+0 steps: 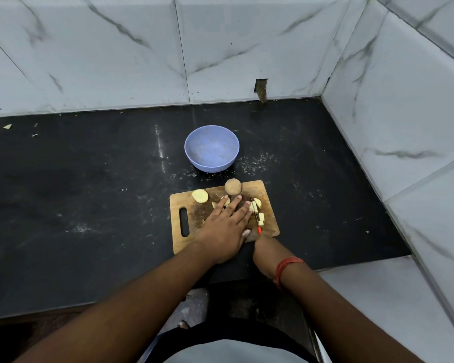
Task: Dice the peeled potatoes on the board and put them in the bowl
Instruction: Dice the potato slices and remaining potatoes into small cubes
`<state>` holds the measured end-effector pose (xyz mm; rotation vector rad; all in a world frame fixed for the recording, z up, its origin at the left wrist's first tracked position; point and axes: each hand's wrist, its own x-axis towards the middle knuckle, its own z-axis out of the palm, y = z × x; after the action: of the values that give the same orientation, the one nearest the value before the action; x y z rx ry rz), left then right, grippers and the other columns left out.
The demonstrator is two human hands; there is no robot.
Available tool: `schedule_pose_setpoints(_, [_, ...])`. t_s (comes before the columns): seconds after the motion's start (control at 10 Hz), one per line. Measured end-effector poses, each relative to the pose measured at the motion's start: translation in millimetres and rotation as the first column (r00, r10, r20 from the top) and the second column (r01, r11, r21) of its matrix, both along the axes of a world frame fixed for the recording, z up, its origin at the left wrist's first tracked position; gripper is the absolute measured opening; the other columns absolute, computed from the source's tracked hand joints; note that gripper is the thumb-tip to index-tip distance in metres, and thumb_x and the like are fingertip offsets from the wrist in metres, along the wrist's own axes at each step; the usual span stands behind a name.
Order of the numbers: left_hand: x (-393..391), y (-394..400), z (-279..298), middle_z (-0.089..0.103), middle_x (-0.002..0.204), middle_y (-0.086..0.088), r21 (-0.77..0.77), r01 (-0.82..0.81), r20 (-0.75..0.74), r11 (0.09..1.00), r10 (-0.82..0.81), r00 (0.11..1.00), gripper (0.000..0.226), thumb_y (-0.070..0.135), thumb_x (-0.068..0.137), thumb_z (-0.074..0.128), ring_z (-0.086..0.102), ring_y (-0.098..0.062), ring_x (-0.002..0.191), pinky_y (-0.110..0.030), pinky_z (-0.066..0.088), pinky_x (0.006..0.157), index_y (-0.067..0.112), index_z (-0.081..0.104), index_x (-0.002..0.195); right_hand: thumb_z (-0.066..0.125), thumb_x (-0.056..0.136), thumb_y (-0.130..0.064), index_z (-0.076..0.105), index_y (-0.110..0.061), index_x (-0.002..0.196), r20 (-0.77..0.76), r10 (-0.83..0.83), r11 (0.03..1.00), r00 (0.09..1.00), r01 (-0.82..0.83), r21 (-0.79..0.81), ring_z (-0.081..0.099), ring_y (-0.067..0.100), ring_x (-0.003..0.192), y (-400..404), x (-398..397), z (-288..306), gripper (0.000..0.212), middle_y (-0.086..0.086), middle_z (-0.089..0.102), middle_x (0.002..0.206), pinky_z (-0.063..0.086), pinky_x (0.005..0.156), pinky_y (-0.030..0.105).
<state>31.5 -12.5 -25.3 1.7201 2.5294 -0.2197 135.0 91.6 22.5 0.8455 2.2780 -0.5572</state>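
Observation:
A wooden cutting board (269,195) lies on the black counter. On it are a round whole potato (233,186), a potato half (200,195) and several cut potato pieces (259,212). My left hand (224,227) lies flat with straight fingers over pieces in the board's middle. My right hand (264,246) is mostly hidden behind the left one and grips a small knife (254,214) with a red handle, its blade running along the cut pieces. An empty blue bowl (211,148) stands behind the board.
The black counter (89,192) ends in marble-tiled walls at the back and right. A hole in the tile (261,90) sits at the wall's foot. Small scraps (8,126) lie at the far left. Crumbs dot the counter beside the bowl.

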Motion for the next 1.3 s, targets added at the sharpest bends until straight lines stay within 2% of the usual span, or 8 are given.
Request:
schedule_pose_setpoints(0.1, [-1.0,0.6,-2.8,0.011,0.169,-0.006,0.013,-0.002,-0.011,1.000,0.002,1.000,0.062,0.044,0.107,0.015,-0.005,-0.028,0.156,-0.051,-0.007,0.124,0.012,0.016,0.160,0.040,0.101,-0.016,0.048,-0.001,0.128,0.126,-0.008,0.998,0.992,0.017,-0.067,0.049,0.022,0.102,-11.2,9.7,-2.7,0.032,0.014,0.057,0.117,0.033,0.067,0.016])
schedule_pose_setpoints(0.2, [-0.2,1.3,-3.2,0.010,0.169,-0.006,0.010,-0.003,-0.012,1.000,0.003,1.000,0.063,0.045,0.107,0.015,-0.006,-0.027,0.156,-0.051,-0.007,0.124,0.012,0.016,0.160,0.035,0.103,-0.019,0.053,-0.009,0.087,0.274,0.452,0.858,0.849,-0.498,0.127,0.055,0.017,0.083,-7.3,23.8,3.6,0.026,0.002,0.054,0.085,0.038,0.079,0.029])
schedule_pose_setpoints(0.3, [-0.4,0.7,-3.5,0.009,0.169,-0.005,0.016,-0.006,-0.009,1.000,0.006,1.000,0.063,0.046,0.107,0.014,-0.008,-0.027,0.156,-0.051,-0.008,0.124,0.013,0.015,0.160,0.039,0.102,-0.014,0.048,-0.007,0.113,-0.028,-0.041,0.994,0.999,0.038,-0.103,0.051,0.018,0.077,-12.1,37.9,-7.5,0.016,0.010,0.062,0.103,0.036,0.062,0.023])
schedule_pose_setpoints(0.4, [-0.6,-2.6,-6.8,0.013,0.169,-0.005,0.055,-0.006,0.002,0.998,0.006,1.000,0.063,0.046,0.107,0.016,-0.005,-0.027,0.156,-0.050,-0.005,0.125,0.013,0.019,0.160,0.036,0.103,-0.021,0.044,-0.009,0.112,-0.277,-0.361,0.907,0.890,0.267,-0.326,0.058,0.019,0.078,-0.2,47.1,-12.1,0.017,0.011,0.064,0.097,0.041,0.064,0.030])
schedule_pose_setpoints(0.6, [2.6,-10.3,-13.8,0.018,0.167,-0.008,0.098,-0.027,0.023,0.995,0.025,0.999,0.066,0.047,0.104,0.014,0.006,-0.028,0.156,-0.049,0.003,0.126,0.010,0.028,0.157,0.035,0.104,-0.024,0.041,-0.007,0.106,-0.133,-0.729,0.460,0.671,0.335,-0.822,0.028,0.018,0.033,-3.2,51.8,1.4,0.018,0.007,0.037,0.052,0.029,0.037,0.020])
schedule_pose_setpoints(0.9, [17.9,25.7,-8.9,0.020,0.166,-0.014,0.097,0.126,-0.013,0.987,-0.126,0.992,0.066,0.048,0.103,0.017,0.011,-0.030,0.155,-0.051,0.010,0.125,0.012,0.032,0.156,0.032,0.105,-0.015,0.043,-0.010,0.102,-0.190,-0.869,0.315,0.456,0.217,-0.924,0.027,0.015,0.029,27.6,34.5,15.8,0.012,0.009,0.032,0.050,0.029,0.036,0.016])
schedule_pose_setpoints(1.1, [18.1,34.0,-8.6,0.000,0.168,-0.014,-0.019,0.075,-0.072,0.997,-0.076,0.995,0.075,0.055,0.101,0.004,-0.003,-0.028,0.156,-0.047,-0.009,0.125,0.009,0.010,0.160,0.034,0.106,-0.013,0.044,-0.010,0.098,-0.202,-0.854,0.327,0.480,0.193,-0.925,0.029,0.016,0.027,37.9,28.7,16.1,0.013,0.009,0.033,0.047,0.032,0.036,0.017])
schedule_pose_setpoints(1.3, [11.5,6.2,-7.4,0.016,0.166,-0.017,0.040,-0.001,-0.091,0.999,0.004,0.996,0.074,0.056,0.104,0.013,0.008,-0.030,0.155,-0.050,-0.007,0.124,0.006,0.030,0.156,0.036,0.104,-0.014,0.043,-0.011,0.099,-0.262,-0.820,0.398,0.510,0.178,-0.900,0.027,0.016,0.030,45.6,23.0,15.5,0.009,0.008,0.032,0.048,0.030,0.037,0.018])
